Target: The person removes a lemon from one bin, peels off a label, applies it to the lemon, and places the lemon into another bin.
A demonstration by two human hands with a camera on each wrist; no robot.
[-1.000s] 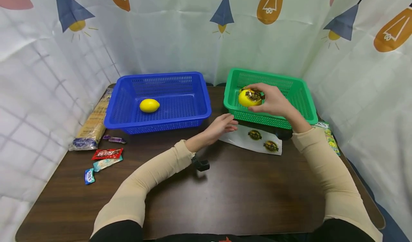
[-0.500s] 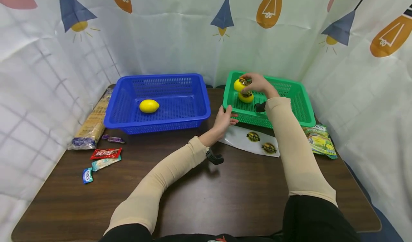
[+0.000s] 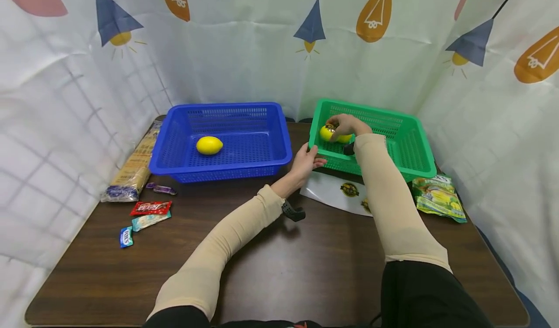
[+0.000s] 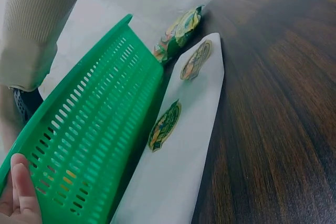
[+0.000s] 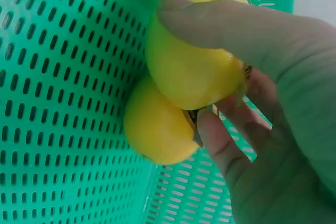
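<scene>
Since half a second ago, the right hand (image 3: pixel 347 124) has lowered the yellow fruit (image 3: pixel 326 134) it carries to the left of a second yellow fruit (image 3: pixel 345 138), deeper in the green basket (image 3: pixel 420 143). From the head view, its fingers are curled round the held fruit, which bears a dark label, at the basket's left end. The left hand (image 3: pixel 304 163) has its fingers loosely extended, touching the basket's near left corner. Left of it, on the table (image 3: pixel 279 274), a blue basket (image 3: pixel 227 173) contains a lemon (image 3: pixel 209 145). A white sheet with dark round stickers (image 3: pixel 332 194) lies just in front of the green basket, and a green-yellow packet (image 3: pixel 438 198) sits at its near right corner. Small wrapped sweets (image 3: pixel 151 208) and a long brown packet (image 3: pixel 131 168) lie at the far left.

In the left wrist view, the fingers rest near the rim against the green basket's outer wall, only partly in sight; the sheet runs alongside.

In the right wrist view, the thumb lies across one side of the held fruit, with fingers bent on the other. The second fruit appears partly behind it; whether they touch, I cannot tell.
</scene>
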